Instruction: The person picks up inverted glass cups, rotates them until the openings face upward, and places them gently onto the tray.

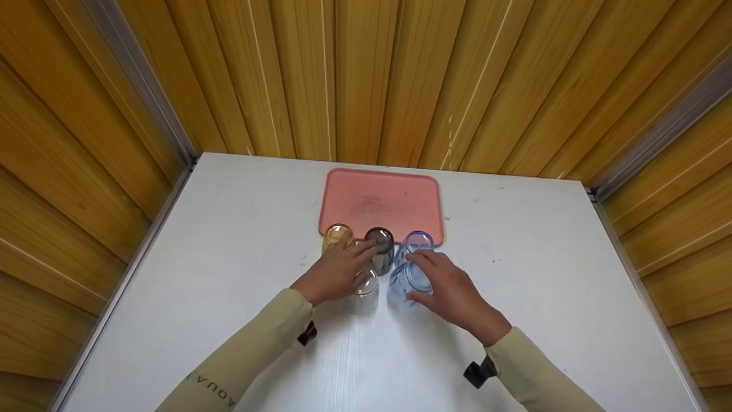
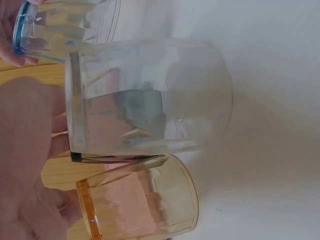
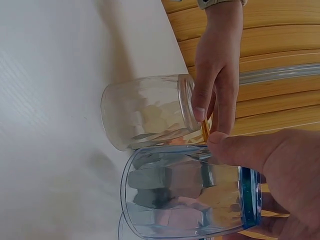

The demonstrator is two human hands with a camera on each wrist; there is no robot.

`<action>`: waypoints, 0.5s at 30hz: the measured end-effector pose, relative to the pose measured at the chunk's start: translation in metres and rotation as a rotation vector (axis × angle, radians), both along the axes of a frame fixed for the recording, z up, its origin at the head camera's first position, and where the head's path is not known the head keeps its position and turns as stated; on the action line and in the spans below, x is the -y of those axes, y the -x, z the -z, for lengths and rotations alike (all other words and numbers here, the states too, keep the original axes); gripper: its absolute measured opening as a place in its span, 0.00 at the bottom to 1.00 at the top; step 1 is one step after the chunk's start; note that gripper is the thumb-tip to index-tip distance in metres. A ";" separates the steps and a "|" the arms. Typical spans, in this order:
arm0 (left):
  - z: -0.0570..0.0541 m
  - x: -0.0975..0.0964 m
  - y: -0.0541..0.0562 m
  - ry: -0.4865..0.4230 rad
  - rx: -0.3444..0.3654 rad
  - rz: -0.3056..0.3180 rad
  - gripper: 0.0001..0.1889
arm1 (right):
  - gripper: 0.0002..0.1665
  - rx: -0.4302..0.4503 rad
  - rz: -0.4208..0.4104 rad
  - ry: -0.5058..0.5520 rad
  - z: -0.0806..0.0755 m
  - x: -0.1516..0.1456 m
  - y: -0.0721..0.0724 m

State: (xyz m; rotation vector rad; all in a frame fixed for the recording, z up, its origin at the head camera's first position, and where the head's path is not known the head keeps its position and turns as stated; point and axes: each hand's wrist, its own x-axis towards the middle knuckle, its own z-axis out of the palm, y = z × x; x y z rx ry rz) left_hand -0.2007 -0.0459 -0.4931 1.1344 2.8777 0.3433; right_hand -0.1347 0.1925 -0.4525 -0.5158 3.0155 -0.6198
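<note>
Several glasses stand upside down close together: an amber glass [image 1: 336,233], a dark grey glass [image 1: 382,260], a clear glass [image 1: 366,300], a back blue glass [image 1: 420,237] and a front blue glass [image 1: 403,289]. My left hand [image 1: 337,272] reaches over the amber, dark grey and clear ones with fingers extended. Its thumb lies at the base of the clear glass [image 3: 145,110] in the right wrist view. My right hand [image 1: 454,289] holds the front blue glass [image 3: 185,192] near its upturned base, thumb on one side and fingers on the other.
A pink tray [image 1: 380,200] lies flat behind the glasses, its front edge right by the back row. Everything rests on a white table [image 1: 246,240]. Yellow wood-look panels [image 1: 366,80] enclose its back and sides.
</note>
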 end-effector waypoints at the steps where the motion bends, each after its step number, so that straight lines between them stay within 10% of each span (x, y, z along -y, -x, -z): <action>1: 0.000 0.000 0.000 0.000 0.001 0.001 0.28 | 0.43 0.000 0.001 0.000 -0.001 0.000 0.000; 15: 0.001 -0.002 0.000 0.018 0.039 -0.031 0.29 | 0.44 0.016 0.041 0.017 -0.008 -0.006 -0.003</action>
